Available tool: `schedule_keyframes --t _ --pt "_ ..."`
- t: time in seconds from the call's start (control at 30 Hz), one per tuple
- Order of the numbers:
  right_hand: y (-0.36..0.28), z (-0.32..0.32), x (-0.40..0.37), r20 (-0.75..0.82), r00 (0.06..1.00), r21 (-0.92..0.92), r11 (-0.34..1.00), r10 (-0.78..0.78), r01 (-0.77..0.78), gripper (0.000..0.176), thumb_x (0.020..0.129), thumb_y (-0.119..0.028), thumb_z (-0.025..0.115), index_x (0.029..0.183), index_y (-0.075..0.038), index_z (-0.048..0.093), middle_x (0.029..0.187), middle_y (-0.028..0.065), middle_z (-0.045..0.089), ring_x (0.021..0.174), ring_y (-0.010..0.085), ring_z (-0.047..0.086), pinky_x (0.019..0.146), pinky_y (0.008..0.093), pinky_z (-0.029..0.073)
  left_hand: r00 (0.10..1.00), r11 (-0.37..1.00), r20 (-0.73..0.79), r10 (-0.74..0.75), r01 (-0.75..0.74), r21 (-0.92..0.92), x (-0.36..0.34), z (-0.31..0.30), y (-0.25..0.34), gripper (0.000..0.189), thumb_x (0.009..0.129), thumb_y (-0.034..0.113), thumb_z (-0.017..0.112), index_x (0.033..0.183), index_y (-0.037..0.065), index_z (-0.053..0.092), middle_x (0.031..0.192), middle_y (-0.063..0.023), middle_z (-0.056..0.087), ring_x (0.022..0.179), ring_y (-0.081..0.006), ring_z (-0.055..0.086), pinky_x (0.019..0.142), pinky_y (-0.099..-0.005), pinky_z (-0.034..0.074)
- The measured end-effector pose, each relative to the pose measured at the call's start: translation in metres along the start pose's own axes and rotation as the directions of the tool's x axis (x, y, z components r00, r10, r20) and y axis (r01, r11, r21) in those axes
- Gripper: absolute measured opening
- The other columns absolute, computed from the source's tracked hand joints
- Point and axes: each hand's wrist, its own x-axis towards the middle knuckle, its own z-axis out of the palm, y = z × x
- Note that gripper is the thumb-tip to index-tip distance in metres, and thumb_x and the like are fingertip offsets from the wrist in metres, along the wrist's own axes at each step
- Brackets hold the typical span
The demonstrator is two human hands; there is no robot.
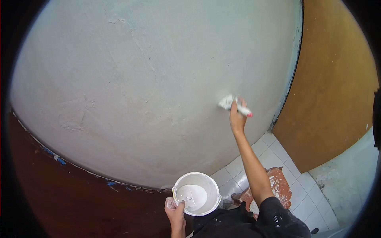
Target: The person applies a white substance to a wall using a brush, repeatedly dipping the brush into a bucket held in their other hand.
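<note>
Paintbrush on a white wall, paint bucket held below.

The paintbrush (pixel 232 104) sits right of centre in the frame, its white-loaded bristles pressed to the wall (pixel 139 79) and its red-tipped handle pointing right. The right hand (pixel 237 119) has its fingers wrapped tight about the handle, so a stroke looks to be under way. At bottom centre the left hand (pixel 175 210) pinches the near rim of the paint bucket (pixel 210 179), which holds white paint. Reloading would, I judge, call for carrying the brush down to that bucket without drips. The plaster is rough and patchy, with a dark red-brown band (pixel 59 198) along its lower left edge. On the right is an ochre panel (pixel 333 99). White floor tiles (pixel 278 152) and a paint-spattered reddish stool (pixel 278 184) lie below.
</note>
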Motion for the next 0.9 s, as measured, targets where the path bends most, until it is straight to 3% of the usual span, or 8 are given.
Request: schedule_keyframes --t 0.17,0.27,0.43,0.5,0.6,0.7,0.83,0.9 --pt "-0.142 0.036 0.076 -0.015 0.892 0.188 0.875 -0.451 0.446 0.04 0.099 -0.028 0.056 0.127 0.001 0.055 0.086 0.0101 0.068 0.076 0.0158 0.065 0.07 0.0305 0.053 1.0 1.0 -0.026 0.005 -0.005 0.007 -0.002 0.001 -0.002 0.023 0.079 -0.011 0.064 0.089 0.005 0.051 0.084 -0.0013 0.055 0.076 -0.0078 0.053 0.071 -0.0228 0.043" --pt "-0.185 0.038 0.078 0.026 0.929 0.264 0.899 -0.369 0.35 0.041 0.1 -0.029 0.056 0.128 0.0 0.054 0.086 0.0076 0.067 0.074 0.0129 0.062 0.066 0.0273 0.05 0.999 1.0 -0.044 0.006 -0.006 -0.007 -0.001 0.004 0.0 0.023 0.079 -0.011 0.064 0.09 0.005 0.052 0.085 -0.0017 0.056 0.076 -0.008 0.054 0.072 -0.0231 0.044" --pt "-0.048 0.029 0.028 0.003 0.992 0.39 0.914 -0.124 0.113 0.038 0.101 -0.025 0.053 0.13 -0.001 0.051 0.099 0.0079 0.067 0.079 0.01 0.059 0.063 0.0251 0.048 0.998 1.0 -0.062 -0.008 0.007 -0.014 -0.001 0.004 0.0 0.023 0.079 -0.011 0.063 0.089 0.005 0.051 0.085 -0.0016 0.055 0.076 -0.0082 0.054 0.072 -0.0237 0.044" --pt "0.018 0.011 0.0 0.062 0.997 0.238 0.97 0.044 -0.058 0.036 0.101 -0.023 0.052 0.13 -0.002 0.052 0.104 0.0106 0.067 0.083 0.0111 0.062 0.068 0.0255 0.05 0.998 1.0 -0.06 -0.019 0.018 -0.007 -0.002 0.004 0.0 0.022 0.079 -0.011 0.063 0.089 0.005 0.051 0.084 -0.0015 0.055 0.076 -0.0082 0.054 0.071 -0.0238 0.044" --pt "0.052 -0.002 -0.02 0.09 0.984 0.032 0.987 0.156 -0.159 0.036 0.101 -0.023 0.051 0.13 -0.001 0.052 0.104 0.0135 0.068 0.087 0.0119 0.064 0.071 0.0261 0.051 0.998 0.999 -0.058 -0.03 0.032 0.025 -0.001 0.0 -0.002 0.022 0.079 -0.011 0.063 0.088 0.005 0.051 0.083 -0.0011 0.054 0.075 -0.008 0.054 0.07 -0.0236 0.044" --pt "-0.004 0.017 0.002 0.036 0.992 -0.002 0.993 -0.122 0.122 0.036 0.1 -0.023 0.051 0.129 -0.001 0.052 0.1 0.0149 0.07 0.085 0.0128 0.066 0.07 0.0267 0.051 0.998 0.998 -0.054 -0.04 0.042 0.037 0.002 -0.001 -0.003 0.021 0.08 -0.01 0.063 0.088 0.005 0.052 0.082 -0.0005 0.054 0.075 -0.0076 0.053 0.069 -0.0231 0.043" --pt "-0.139 0.041 0.038 0.091 0.937 0.232 0.922 -0.338 0.31 0.039 0.101 -0.026 0.055 0.129 0.0 0.052 0.085 0.0096 0.068 0.072 0.012 0.063 0.066 0.0272 0.052 0.999 0.999 -0.04 -0.036 0.037 0.039 -0.001 -0.001 0.001 0.02 0.08 -0.01 0.064 0.087 0.005 0.052 0.081 0.0001 0.053 0.073 -0.007 0.052 0.068 -0.0228 0.042" --pt "-0.177 0.048 0.041 0.116 0.929 0.255 0.914 -0.351 0.314 0.038 0.102 -0.027 0.054 0.129 0.0 0.052 0.086 0.0088 0.067 0.073 0.0111 0.062 0.066 0.0269 0.052 0.998 0.999 -0.047 -0.033 0.034 0.019 -0.003 0.003 0.007 0.02 0.08 -0.01 0.064 0.087 0.005 0.052 0.082 -0.0002 0.054 0.073 -0.0069 0.052 0.068 -0.0228 0.042"
